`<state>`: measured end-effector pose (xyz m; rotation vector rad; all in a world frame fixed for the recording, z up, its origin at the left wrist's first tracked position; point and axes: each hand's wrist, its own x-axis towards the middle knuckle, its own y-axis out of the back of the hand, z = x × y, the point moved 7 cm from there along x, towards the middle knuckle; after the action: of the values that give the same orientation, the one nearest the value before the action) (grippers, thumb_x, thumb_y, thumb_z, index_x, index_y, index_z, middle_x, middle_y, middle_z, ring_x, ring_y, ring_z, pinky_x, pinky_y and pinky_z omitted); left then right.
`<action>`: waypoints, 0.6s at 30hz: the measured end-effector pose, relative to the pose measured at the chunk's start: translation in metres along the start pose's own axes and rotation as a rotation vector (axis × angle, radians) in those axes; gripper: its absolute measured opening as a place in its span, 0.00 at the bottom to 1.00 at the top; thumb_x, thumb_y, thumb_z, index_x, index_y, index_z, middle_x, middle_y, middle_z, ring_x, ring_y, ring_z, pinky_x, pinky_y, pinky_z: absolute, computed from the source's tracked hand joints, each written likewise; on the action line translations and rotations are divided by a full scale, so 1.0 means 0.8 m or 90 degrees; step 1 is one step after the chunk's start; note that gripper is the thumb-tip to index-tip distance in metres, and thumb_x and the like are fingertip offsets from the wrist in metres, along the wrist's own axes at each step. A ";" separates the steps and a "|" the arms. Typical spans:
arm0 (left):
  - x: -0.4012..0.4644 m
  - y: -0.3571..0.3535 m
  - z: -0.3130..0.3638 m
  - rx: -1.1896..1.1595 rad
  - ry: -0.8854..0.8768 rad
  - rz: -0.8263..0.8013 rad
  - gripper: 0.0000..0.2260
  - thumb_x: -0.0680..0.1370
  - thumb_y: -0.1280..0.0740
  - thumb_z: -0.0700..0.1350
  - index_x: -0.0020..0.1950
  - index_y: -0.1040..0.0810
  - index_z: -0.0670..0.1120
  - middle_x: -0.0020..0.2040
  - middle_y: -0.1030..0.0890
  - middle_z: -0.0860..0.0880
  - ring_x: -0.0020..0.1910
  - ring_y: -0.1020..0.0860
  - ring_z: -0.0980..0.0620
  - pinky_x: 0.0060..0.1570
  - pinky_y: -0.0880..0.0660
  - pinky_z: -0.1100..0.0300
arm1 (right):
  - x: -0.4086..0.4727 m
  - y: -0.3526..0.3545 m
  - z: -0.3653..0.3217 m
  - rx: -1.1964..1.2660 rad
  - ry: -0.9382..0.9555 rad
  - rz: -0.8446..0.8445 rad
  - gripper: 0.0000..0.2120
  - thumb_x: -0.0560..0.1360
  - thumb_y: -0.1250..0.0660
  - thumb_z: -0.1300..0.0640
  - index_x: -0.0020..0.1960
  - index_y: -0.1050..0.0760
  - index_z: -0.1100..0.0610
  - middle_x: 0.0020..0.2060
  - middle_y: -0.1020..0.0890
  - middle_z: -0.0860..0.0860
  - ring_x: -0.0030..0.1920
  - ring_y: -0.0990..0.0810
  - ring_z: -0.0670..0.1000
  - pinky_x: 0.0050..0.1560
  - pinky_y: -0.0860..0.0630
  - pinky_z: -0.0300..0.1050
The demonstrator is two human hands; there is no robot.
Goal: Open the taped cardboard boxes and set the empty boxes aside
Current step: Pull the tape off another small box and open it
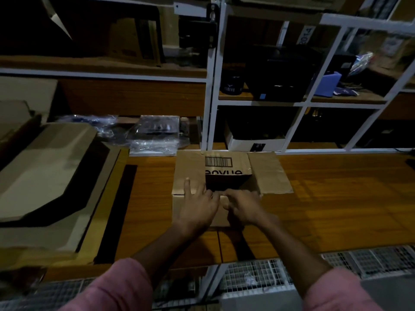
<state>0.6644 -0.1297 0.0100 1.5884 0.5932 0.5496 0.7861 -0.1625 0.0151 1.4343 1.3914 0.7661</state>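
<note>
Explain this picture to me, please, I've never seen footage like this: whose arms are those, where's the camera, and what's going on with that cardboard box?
There is no machine here. A person wears a wide-angle camera on the head, looking forward and down, so you see their own arms in pink sleeves. There is just this one view. On the wooden table stands a small cardboard box with a barcode label; its flaps are folded out and the inside looks dark, so I cannot tell what it holds. The left hand lies on the box's near left flap with fingers fairly straight. The right hand is at the near edge with fingers curled; whether it grips anything is unclear. To the left lie larger opened cartons, with plastic-wrapped packages behind and white shelving beyond.
</note>
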 end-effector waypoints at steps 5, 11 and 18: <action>0.000 0.015 0.028 -0.141 -0.037 0.012 0.32 0.84 0.40 0.52 0.83 0.49 0.43 0.82 0.40 0.43 0.82 0.46 0.43 0.78 0.58 0.41 | 0.006 -0.017 0.006 -0.070 -0.042 0.055 0.13 0.78 0.32 0.56 0.61 0.26 0.45 0.52 0.17 0.46 0.59 0.21 0.52 0.69 0.33 0.63; 0.033 0.010 0.034 -0.496 0.008 -0.022 0.28 0.85 0.48 0.58 0.82 0.44 0.46 0.80 0.36 0.45 0.79 0.38 0.48 0.78 0.40 0.51 | 0.017 -0.028 0.031 -0.010 -0.108 0.060 0.07 0.78 0.33 0.53 0.47 0.31 0.44 0.50 0.19 0.50 0.56 0.23 0.58 0.61 0.27 0.59; 0.035 0.024 0.023 -0.199 0.018 0.097 0.36 0.82 0.58 0.67 0.75 0.30 0.44 0.73 0.26 0.44 0.78 0.37 0.44 0.80 0.58 0.40 | 0.008 -0.022 0.018 -0.009 -0.061 0.057 0.07 0.78 0.31 0.53 0.51 0.29 0.45 0.55 0.20 0.48 0.60 0.25 0.52 0.69 0.34 0.57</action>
<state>0.6984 -0.1262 0.0274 1.3364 0.3860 0.7428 0.7935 -0.1612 -0.0073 1.5113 1.2527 0.7528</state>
